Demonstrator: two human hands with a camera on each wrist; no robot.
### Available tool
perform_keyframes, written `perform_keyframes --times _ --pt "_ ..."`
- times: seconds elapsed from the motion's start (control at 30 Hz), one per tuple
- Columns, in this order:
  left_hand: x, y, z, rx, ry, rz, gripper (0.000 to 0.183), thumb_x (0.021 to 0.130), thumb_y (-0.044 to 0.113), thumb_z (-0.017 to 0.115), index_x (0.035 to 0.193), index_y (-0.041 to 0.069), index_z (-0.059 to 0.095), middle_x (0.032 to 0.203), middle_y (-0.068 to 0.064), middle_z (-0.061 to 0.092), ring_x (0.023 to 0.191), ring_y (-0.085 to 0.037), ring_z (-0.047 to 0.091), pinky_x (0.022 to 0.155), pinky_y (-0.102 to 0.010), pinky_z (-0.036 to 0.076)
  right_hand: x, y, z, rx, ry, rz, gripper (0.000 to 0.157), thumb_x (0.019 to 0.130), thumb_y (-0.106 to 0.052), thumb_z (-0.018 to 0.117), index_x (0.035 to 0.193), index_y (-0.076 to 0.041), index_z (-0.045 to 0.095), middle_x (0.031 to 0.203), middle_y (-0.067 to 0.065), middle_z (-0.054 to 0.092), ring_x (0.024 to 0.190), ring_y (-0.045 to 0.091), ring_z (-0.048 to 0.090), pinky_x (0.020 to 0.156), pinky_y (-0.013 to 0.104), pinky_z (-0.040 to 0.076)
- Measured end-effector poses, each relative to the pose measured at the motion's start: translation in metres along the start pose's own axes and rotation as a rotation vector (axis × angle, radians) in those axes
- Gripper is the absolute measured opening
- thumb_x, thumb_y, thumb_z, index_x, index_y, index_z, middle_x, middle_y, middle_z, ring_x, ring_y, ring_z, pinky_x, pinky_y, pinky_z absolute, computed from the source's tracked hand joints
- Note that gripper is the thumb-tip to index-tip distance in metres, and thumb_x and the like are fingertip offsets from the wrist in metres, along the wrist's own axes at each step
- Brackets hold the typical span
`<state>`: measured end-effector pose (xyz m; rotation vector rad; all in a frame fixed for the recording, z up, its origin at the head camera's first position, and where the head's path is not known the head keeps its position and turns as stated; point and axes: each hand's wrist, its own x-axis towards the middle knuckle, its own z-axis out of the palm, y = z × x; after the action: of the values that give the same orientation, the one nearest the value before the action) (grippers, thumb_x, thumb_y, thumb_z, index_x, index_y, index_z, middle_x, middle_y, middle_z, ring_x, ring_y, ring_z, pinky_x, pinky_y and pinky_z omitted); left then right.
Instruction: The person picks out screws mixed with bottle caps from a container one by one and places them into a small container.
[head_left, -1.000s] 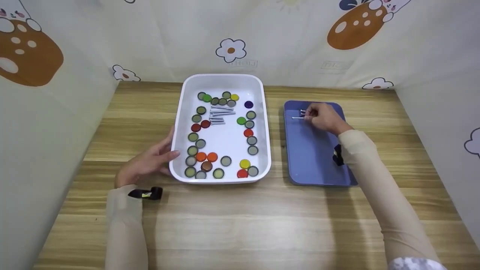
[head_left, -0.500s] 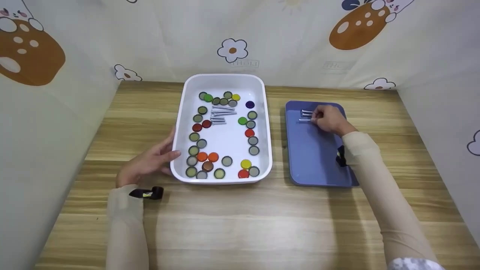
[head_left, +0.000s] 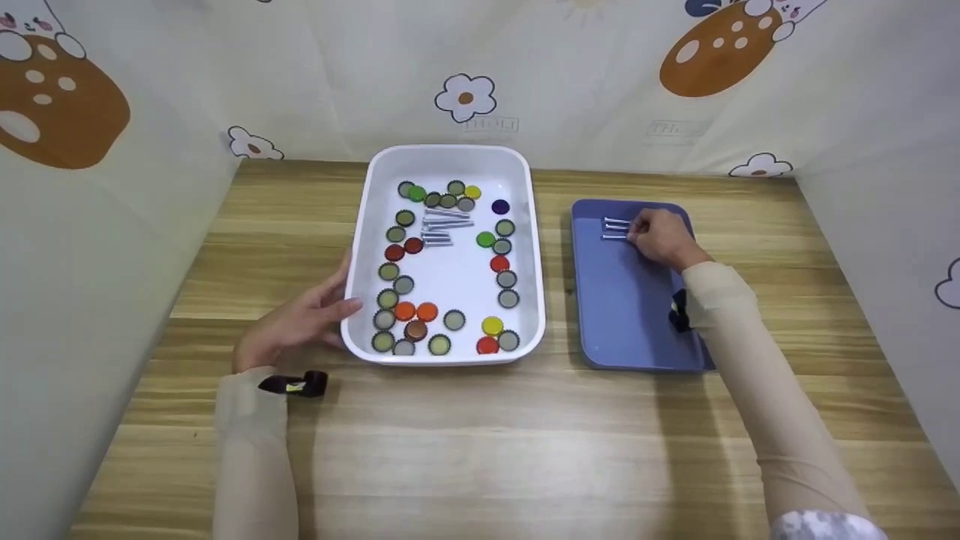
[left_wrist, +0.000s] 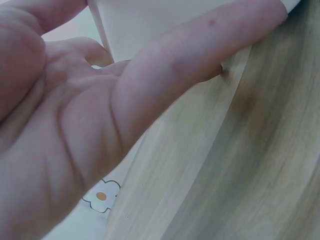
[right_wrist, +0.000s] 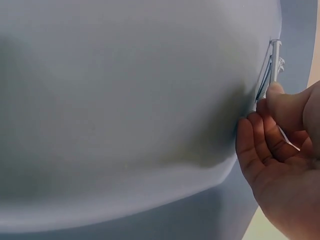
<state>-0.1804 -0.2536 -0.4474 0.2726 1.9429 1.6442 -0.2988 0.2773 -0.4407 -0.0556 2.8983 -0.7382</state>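
In the head view my right hand is over the far part of a blue tray, pinching a silver screw between thumb and fingertips. That screw also shows in the right wrist view, head outward, its other end hidden by the fingers. Just beyond it in the blue tray lie other silver screws, partly covered by the hand. My left hand rests against the left side of a white tub, thumb at the rim and fingers extended along the outer wall. Its fingers look straight in the left wrist view.
Inside the white tub, several silver screws lie in a group near the far end. Many bottle caps in green, grey, red, orange and yellow lie around its sides. Both containers stand on a wooden table, before a printed cloth wall.
My right hand has shifted slightly right with the pinched screw, which now lies more in line with the other screws in the blue tray. The left hand stays at the tub.
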Motion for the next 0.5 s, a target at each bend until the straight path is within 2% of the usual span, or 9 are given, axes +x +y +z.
perform_keyframes --times 0.23,0.5 --pt "-0.0015 0.0026 0.0002 0.014 -0.001 -0.007 0.078 0.107 0.019 0.048 0.158 0.044 -0.005 0.168 -0.016 0.014 0.126 -0.049 0.056 0.083 -0.055 0.062 0.0020 0.0011 0.0003 -0.013 0.002 0.015 0.014 0.096 -0.008 0.060 0.099 0.004 0.066 0.092 0.016 0.064 0.083 0.025 0.057 0.067 0.026 0.044" --pt "-0.0009 0.0007 0.0001 -0.013 -0.013 0.006 0.078 0.107 0.018 0.048 0.159 0.042 -0.006 0.167 -0.019 0.016 0.122 -0.048 0.059 0.083 -0.056 0.062 0.0023 0.0018 0.0017 -0.035 0.017 -0.018 0.018 0.097 -0.008 0.059 0.104 0.008 0.066 0.098 0.024 0.065 0.091 0.033 0.059 0.082 0.043 0.050"
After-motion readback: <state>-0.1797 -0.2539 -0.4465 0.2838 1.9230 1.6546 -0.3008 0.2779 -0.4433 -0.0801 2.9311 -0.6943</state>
